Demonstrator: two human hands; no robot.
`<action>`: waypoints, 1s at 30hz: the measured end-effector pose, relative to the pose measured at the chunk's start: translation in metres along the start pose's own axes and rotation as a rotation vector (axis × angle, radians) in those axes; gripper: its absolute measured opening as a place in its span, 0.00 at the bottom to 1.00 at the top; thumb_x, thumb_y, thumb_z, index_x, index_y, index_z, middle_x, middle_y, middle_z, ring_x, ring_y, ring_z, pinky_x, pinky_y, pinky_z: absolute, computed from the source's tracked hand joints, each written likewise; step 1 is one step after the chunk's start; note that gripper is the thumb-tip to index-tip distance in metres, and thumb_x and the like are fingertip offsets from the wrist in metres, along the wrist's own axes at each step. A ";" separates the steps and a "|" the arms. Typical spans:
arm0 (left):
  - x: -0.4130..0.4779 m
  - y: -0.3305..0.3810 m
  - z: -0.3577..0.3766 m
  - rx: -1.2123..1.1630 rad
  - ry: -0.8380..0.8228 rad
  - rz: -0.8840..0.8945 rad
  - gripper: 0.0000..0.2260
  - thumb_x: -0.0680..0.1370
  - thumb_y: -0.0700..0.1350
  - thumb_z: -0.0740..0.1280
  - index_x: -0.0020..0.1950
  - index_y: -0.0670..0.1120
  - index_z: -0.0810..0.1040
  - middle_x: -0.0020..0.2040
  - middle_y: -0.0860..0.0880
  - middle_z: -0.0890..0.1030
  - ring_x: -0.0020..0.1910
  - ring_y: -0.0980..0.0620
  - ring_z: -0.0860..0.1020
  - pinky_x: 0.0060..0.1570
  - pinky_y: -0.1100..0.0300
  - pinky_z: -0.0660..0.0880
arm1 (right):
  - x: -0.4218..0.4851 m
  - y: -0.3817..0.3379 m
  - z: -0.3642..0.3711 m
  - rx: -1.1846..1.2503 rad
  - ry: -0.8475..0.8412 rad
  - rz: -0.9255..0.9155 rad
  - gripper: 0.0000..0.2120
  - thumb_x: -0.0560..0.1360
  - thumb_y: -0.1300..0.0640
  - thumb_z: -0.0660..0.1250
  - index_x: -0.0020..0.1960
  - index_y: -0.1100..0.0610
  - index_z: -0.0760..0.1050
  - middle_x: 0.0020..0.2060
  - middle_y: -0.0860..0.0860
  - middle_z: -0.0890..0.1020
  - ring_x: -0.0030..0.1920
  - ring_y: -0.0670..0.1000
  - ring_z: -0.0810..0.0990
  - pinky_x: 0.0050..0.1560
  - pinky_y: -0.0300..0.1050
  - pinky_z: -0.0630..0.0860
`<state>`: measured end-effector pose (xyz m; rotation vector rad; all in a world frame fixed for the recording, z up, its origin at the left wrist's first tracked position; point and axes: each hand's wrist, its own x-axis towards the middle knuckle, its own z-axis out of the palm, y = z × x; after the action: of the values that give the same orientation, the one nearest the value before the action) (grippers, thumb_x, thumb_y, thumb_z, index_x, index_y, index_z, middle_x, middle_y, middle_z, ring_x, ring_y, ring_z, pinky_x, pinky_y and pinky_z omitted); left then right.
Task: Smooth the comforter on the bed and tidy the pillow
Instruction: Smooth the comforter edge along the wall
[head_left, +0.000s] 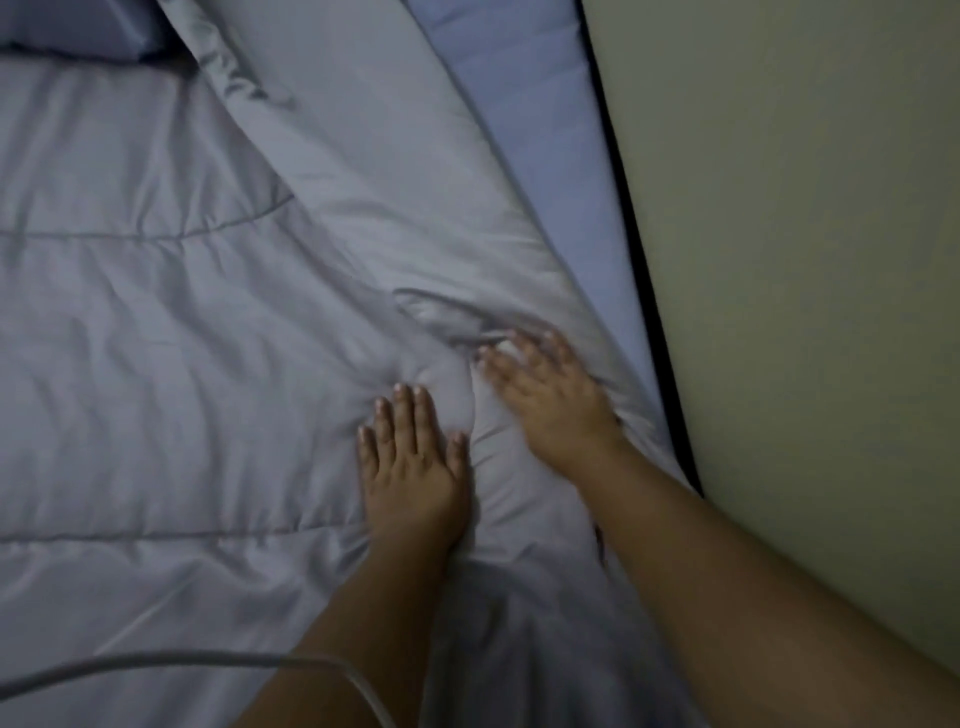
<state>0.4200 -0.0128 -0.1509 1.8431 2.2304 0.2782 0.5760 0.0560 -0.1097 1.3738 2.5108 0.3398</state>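
A grey quilted comforter (171, 338) covers most of the bed, with wrinkles and a bunched fold near its right edge. My left hand (413, 465) lies flat on it, palm down, fingers apart. My right hand (553, 400) presses the comforter beside it, blurred, fingers spread near the bunched fold. Neither hand holds anything. The corner of a blue-grey pillow (72, 28) shows at the top left, partly cut off by the frame.
A strip of blue bedsheet (524, 104) is uncovered along the comforter's right edge. A pale wall (805, 234) runs close along the right of the bed, with a dark gap between. A thin grey cable (171, 662) crosses the lower left.
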 end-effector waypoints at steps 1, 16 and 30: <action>0.001 0.000 0.002 -0.003 -0.004 -0.003 0.30 0.77 0.58 0.49 0.76 0.44 0.61 0.76 0.44 0.62 0.75 0.42 0.61 0.72 0.49 0.47 | 0.002 0.018 0.004 -0.023 -0.018 0.070 0.23 0.72 0.61 0.52 0.61 0.59 0.78 0.58 0.52 0.82 0.60 0.57 0.79 0.68 0.59 0.59; 0.003 -0.003 0.007 0.016 -0.036 0.008 0.31 0.77 0.59 0.44 0.78 0.45 0.53 0.79 0.46 0.53 0.77 0.44 0.53 0.73 0.51 0.41 | -0.045 0.063 0.056 0.170 -0.012 0.574 0.27 0.74 0.59 0.47 0.68 0.70 0.67 0.65 0.65 0.73 0.69 0.64 0.68 0.73 0.49 0.40; -0.100 0.019 -0.002 0.067 -0.161 0.268 0.31 0.77 0.60 0.51 0.75 0.43 0.63 0.75 0.44 0.65 0.74 0.43 0.63 0.72 0.48 0.52 | -0.171 -0.029 0.041 0.339 0.139 0.624 0.25 0.81 0.50 0.47 0.70 0.65 0.67 0.68 0.60 0.72 0.70 0.58 0.68 0.75 0.47 0.49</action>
<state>0.4556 -0.1070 -0.1378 2.1194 1.9099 0.0975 0.6562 -0.1004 -0.1384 2.3370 2.2478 0.1226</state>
